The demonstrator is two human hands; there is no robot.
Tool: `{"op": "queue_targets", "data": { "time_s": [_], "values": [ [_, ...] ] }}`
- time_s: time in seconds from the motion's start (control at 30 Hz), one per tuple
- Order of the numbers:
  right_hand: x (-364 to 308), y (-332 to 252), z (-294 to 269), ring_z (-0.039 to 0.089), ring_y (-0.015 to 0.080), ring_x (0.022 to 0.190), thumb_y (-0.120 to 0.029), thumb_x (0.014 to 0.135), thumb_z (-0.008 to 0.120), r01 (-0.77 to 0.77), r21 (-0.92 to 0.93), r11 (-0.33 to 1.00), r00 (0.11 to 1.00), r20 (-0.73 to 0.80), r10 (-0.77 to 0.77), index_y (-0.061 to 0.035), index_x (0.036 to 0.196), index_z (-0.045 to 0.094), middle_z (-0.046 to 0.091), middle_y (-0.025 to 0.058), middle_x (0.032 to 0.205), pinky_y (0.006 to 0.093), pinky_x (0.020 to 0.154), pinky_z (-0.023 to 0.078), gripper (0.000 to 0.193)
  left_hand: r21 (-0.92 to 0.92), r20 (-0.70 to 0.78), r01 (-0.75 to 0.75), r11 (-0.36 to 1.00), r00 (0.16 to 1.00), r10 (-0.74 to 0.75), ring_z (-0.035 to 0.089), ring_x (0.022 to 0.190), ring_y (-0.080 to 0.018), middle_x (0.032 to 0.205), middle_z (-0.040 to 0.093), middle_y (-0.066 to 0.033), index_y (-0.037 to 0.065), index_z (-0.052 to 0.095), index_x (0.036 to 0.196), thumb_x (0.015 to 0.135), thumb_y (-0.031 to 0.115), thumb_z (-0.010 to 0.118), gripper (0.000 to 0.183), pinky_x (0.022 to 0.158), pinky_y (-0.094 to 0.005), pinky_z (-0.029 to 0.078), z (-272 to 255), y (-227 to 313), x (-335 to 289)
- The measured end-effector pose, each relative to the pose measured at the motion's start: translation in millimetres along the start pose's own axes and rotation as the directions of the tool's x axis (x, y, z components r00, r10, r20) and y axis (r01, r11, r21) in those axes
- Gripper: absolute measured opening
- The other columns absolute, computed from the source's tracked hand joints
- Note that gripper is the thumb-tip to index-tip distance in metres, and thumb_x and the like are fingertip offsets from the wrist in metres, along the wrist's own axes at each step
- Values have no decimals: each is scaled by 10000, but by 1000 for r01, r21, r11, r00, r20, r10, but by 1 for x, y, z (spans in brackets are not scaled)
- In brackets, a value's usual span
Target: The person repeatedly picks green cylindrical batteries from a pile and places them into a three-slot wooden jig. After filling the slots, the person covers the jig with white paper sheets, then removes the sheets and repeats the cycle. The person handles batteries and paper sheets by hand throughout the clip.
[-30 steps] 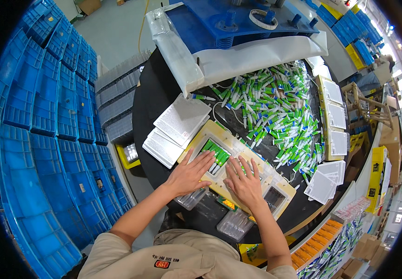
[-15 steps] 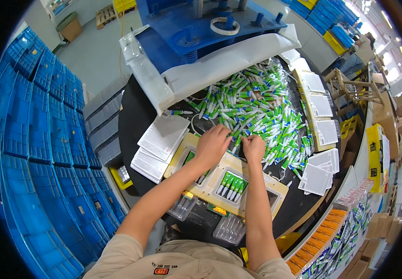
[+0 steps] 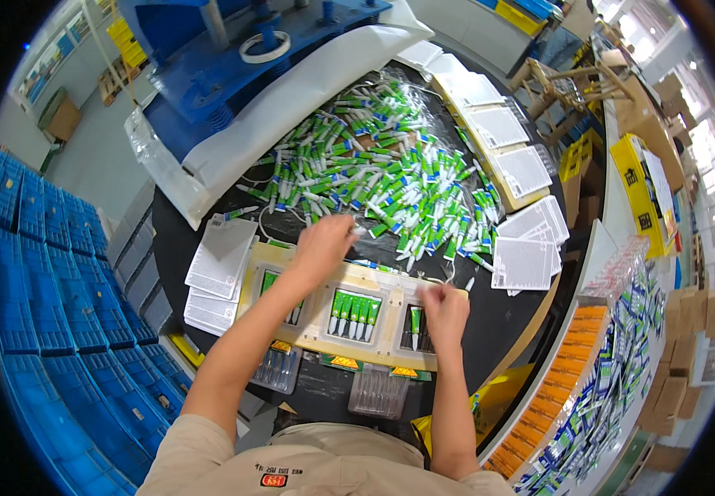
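A cream fixture [image 3: 312, 335] with three windows lies before me. Its middle window holds several small green-and-white tubes [image 3: 355, 314] side by side, and one tube [image 3: 415, 324] stands in the right window. Some tubes show in the left window, partly covered by my left forearm. My left hand [image 3: 323, 248] is closed beyond the fixture's far edge, a white tube tip at its fingertips. Over the right window is my right hand [image 3: 446, 310], fingers curled and slightly blurred; what they hold is hidden. A large heap of tubes [image 3: 390, 165] spreads behind both hands.
White printed cards [image 3: 221, 256] are stacked at left and more cards [image 3: 527, 256] at right. A second fixture [image 3: 498, 140] stands beyond the heap. Clear blister trays [image 3: 380, 390] lie at the near edge. A blue press [image 3: 233, 74] rises behind; blue crates [image 3: 52, 289] line the left.
My view has turned, shifting the scene leftward. My right hand has gone from the heap to the right window, where a tube now shows. My left hand stays near the heap's edge.
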State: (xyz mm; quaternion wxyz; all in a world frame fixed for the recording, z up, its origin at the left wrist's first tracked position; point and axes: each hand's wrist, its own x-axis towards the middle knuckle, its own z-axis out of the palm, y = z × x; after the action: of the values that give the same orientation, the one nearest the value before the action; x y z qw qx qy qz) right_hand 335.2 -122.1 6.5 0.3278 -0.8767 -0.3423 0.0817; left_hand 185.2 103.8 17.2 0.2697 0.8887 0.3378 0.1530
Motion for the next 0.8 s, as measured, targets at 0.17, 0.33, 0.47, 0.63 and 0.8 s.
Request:
{"op": "queue_targets", "data": {
  "time_s": [0.17,0.33,0.47,0.63,0.8],
  "values": [
    [105,-9,47,699,385,755,-428,839,764,-24,-267,964,1000,-14,21,-13,816,746,717,194,797,475,695,532,416,-9,-130,-745,667,662,738,711,1009,-212,1075,738,-61,111,729,1023,833,120,691,194,873,-368,568,27,64,-91],
    [80,-7,14,690,388,871,-328,923,651,-42,-131,991,999,-36,37,-27,965,712,710,178,927,487,749,526,310,137,-51,-763,631,631,774,695,1102,-213,1190,728,-83,61,730,1090,860,154,706,249,990,-391,539,69,71,-126],
    [-21,12,-48,623,372,918,-141,943,642,103,-199,975,993,80,-89,-14,1186,670,628,178,949,474,769,507,275,163,-20,-682,713,720,694,657,1198,-228,1254,707,-89,56,716,1152,916,332,727,364,1099,-455,460,81,62,-128],
    [-83,19,-30,624,298,856,-112,901,701,291,-253,923,956,41,-291,-12,1193,692,607,121,888,403,706,542,309,156,56,-634,757,771,634,585,1318,-233,1367,658,-65,65,700,1231,911,417,719,476,1177,-507,361,76,67,-131],
    [-56,27,-30,628,279,849,-135,902,711,274,-250,929,956,-32,-291,-65,1117,724,611,96,915,391,697,540,226,150,434,-710,689,673,599,258,1552,-226,1634,376,-54,89,416,1551,986,565,505,745,1266,-554,130,59,61,-127]
  ]
}}
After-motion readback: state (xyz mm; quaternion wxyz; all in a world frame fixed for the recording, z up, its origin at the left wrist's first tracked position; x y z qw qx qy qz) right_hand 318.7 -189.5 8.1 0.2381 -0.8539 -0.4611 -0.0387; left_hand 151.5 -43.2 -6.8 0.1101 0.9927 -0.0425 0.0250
